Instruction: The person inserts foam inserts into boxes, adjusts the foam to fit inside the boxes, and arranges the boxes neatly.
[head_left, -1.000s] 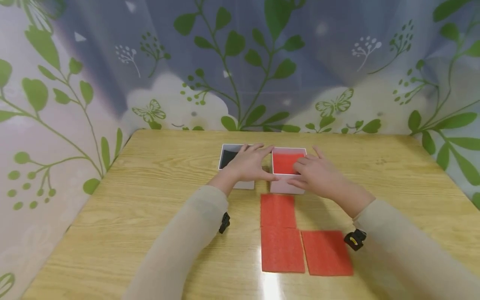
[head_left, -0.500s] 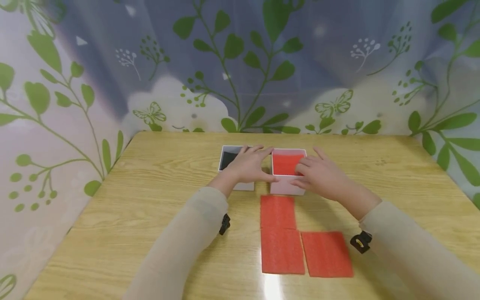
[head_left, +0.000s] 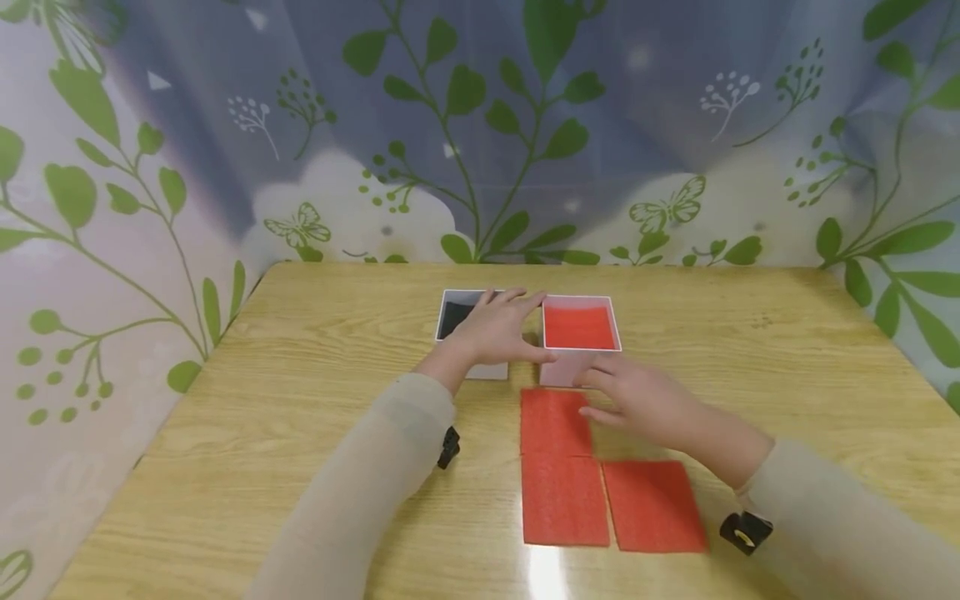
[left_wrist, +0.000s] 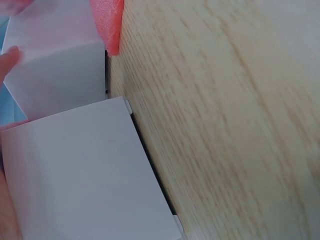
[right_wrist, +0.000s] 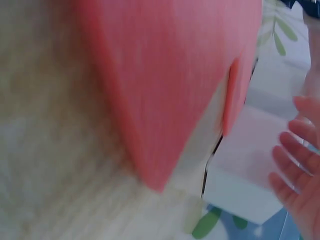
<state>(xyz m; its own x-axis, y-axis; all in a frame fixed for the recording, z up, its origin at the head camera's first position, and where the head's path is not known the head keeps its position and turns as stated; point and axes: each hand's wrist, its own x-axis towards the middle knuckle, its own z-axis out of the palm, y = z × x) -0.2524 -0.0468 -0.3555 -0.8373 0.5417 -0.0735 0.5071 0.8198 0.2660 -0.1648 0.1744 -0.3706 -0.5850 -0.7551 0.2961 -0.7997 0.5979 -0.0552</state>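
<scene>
I see my left hand (head_left: pixel 495 329) lying flat on top of the box with the black inside (head_left: pixel 455 317), fingers straight, thumb touching the near wall of the box with the red sheet inside (head_left: pixel 579 327). This red-filled box sits just beside the black one, at its 3 o'clock. Both stand on the wooden table (head_left: pixel 300 400), at 12 o'clock from me.

My right hand (head_left: pixel 637 400) is loose, with the fingers gently bent and holding nothing. It hovers at the red-filled box's 6 o'clock side, right by its front wall. Its fingertips are over the edge of the top red sheet (head_left: pixel 555 421) on the table.

Two more red sheets lie closer to me: the middle sheet (head_left: pixel 564 500) at 6 o'clock from the top one, touching it, and the right sheet (head_left: pixel 652 506) at 3 o'clock from the middle one.

My right wrist view is blurry; I only make out red and a white box there.
</scene>
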